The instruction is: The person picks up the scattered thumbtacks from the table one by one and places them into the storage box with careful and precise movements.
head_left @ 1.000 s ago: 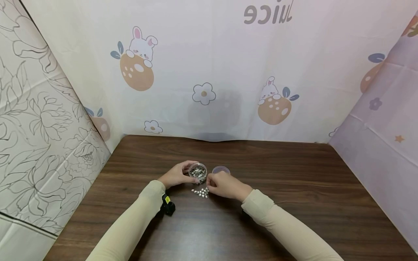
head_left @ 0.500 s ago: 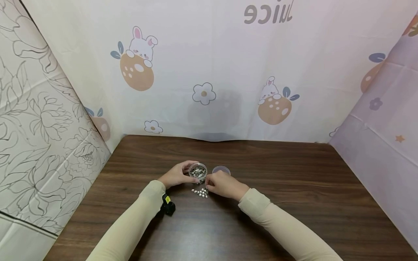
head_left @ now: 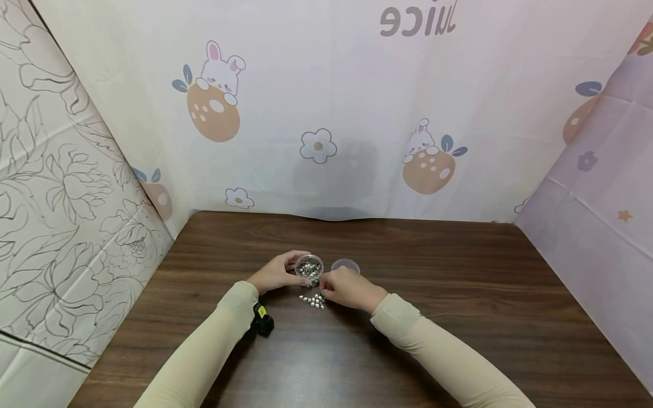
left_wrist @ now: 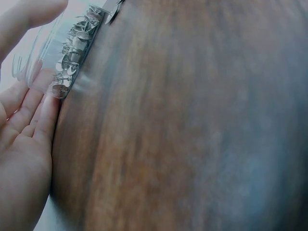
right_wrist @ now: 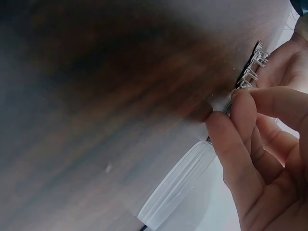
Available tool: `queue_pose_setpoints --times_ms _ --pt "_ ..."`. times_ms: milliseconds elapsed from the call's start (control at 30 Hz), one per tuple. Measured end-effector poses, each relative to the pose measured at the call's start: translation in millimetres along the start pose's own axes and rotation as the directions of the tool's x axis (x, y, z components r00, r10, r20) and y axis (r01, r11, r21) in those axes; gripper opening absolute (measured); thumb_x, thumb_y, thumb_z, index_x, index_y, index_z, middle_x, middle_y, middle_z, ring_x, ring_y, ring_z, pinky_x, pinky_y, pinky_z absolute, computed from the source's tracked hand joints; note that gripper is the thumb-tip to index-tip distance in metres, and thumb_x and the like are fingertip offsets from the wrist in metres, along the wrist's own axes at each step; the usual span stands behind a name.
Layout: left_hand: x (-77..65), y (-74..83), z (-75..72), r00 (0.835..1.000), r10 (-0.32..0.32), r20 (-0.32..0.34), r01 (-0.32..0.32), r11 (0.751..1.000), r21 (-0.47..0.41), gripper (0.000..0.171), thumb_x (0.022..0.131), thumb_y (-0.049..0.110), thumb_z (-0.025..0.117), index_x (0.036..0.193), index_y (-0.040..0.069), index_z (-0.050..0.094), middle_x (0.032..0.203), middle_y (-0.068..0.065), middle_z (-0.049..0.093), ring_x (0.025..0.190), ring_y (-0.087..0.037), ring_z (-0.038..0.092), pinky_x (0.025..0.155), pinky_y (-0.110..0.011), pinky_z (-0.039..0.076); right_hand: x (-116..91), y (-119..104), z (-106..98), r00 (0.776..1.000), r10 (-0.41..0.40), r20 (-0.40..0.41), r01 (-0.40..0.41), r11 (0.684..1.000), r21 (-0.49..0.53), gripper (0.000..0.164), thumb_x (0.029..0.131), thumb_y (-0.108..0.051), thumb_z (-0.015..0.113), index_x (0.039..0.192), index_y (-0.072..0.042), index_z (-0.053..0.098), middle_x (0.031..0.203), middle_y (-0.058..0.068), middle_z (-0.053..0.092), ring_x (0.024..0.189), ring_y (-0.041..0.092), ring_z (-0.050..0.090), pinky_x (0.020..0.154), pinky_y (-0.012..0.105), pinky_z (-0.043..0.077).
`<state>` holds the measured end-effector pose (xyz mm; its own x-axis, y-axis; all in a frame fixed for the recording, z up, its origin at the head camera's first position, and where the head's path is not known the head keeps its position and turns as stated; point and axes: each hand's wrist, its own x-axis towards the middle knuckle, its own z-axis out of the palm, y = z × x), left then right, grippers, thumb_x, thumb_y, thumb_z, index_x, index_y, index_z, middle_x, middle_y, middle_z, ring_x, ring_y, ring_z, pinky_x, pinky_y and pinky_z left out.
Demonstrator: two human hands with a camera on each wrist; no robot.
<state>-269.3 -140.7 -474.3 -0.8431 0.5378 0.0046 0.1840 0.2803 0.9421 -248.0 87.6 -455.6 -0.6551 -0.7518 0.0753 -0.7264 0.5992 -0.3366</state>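
Observation:
My left hand [head_left: 272, 274] holds a clear round plastic tub [head_left: 309, 256] from its left side, with the thumb in front and the fingers behind. Silver thumbtacks [left_wrist: 77, 48] fill the lower part of this tub in the left wrist view. Just in front of it, a small group of loose thumbtacks [head_left: 313, 301] lies on the table, pins up in the right wrist view. At the right end of that group, my right hand [head_left: 349, 288] has its thumb and fingertips [right_wrist: 244, 103] pinched together low over the table. A bit of silver thumbtack [right_wrist: 222, 101] shows at them, mostly hidden.
Behind the right hand lies a clear round lid [head_left: 345, 262], partly covered by that hand. The dark wooden table [head_left: 449, 255] reaches back to a printed curtain [head_left: 357, 113]. A black wrist device [head_left: 262, 322] sits under the left cuff.
My right hand has shifted slightly left, toward the loose thumbtacks and the tub. The left hand and the tub stay where they were.

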Motion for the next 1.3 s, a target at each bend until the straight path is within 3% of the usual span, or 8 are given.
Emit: queue_pose_setpoints --times_ms 500,867,1067,1300 --pt "-0.9 0.8 0.2 1.000 -0.002 -0.001 0.002 1.000 -0.007 0.072 0.078 0.015 0.076 0.139 0.007 0.041 0.129 -0.019 0.053 0.115 -0.025 0.050 0.098 -0.051 0.041 -0.3 -0.4 -1.9 0.999 -0.006 -0.042 0.005 0.999 -0.035 0.010 0.090 -0.010 0.053 0.080 -0.012 0.054 0.062 -0.007 0.051 0.046 0.001 0.041 0.044 0.019 0.038" --pt "-0.7 0.2 -0.4 1.000 -0.001 0.001 0.001 1.000 0.000 0.071 0.079 0.017 0.076 0.139 0.007 0.041 0.130 -0.017 0.053 0.117 -0.025 0.049 0.099 -0.051 0.040 -0.3 1.1 -4.1 0.999 0.034 -0.030 -0.032 0.998 0.060 0.011 0.092 -0.013 0.047 0.081 -0.015 0.048 0.063 -0.005 0.049 0.047 0.003 0.042 0.045 0.020 0.037" --pt "-0.2 -1.6 0.1 1.000 -0.010 -0.003 0.010 1.000 -0.018 0.071 0.078 0.016 0.076 0.140 0.007 0.040 0.129 -0.016 0.053 0.116 -0.025 0.049 0.099 -0.050 0.040 2.3 3.3 -6.1 0.994 0.002 -0.108 0.005 0.998 0.061 0.011 0.092 -0.013 0.048 0.082 -0.016 0.049 0.059 -0.008 0.049 0.047 0.002 0.040 0.046 0.019 0.037" --pt "-1.6 0.7 0.6 1.000 -0.021 -0.007 0.021 1.000 -0.020 0.072 0.078 0.016 0.075 0.140 0.007 0.040 0.130 -0.017 0.052 0.116 -0.025 0.049 0.098 -0.051 0.040 7.4 2.7 -8.6 0.984 0.048 -0.173 -0.030 0.994 0.106 0.008 0.092 -0.014 0.049 0.086 -0.018 0.053 0.060 -0.009 0.052 0.045 0.002 0.041 0.044 0.020 0.038"
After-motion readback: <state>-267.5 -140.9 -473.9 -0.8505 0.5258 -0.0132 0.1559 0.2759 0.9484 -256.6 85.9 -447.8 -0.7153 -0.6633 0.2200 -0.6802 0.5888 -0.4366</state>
